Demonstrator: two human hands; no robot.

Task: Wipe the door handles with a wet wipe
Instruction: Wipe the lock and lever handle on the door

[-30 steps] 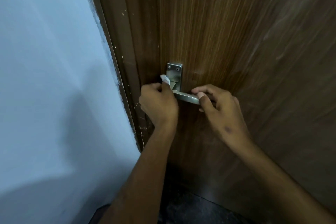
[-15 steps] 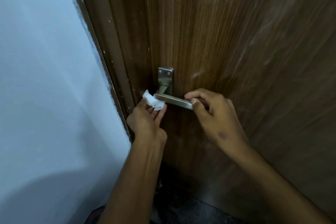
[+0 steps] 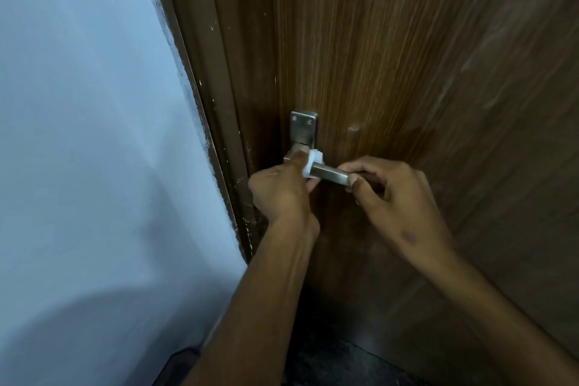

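Note:
A steel lever door handle (image 3: 330, 173) with a rectangular backplate (image 3: 303, 128) is mounted on a brown wooden door (image 3: 407, 56). My left hand (image 3: 282, 191) holds a white wet wipe (image 3: 313, 163) wrapped around the lever close to its pivot, thumb on top. My right hand (image 3: 394, 197) pinches the lever's free end between thumb and fingers. The lever's middle shows bare between the two hands.
The brown door frame (image 3: 219, 103) with chipped paint runs down the left of the door. A pale blue wall (image 3: 87, 135) fills the left side. Dark floor (image 3: 329, 360) shows at the bottom.
My left hand has moved the wipe from the handle's left corner, below the pivot, up onto the lever bar itself. My right hand stays on the lever's end.

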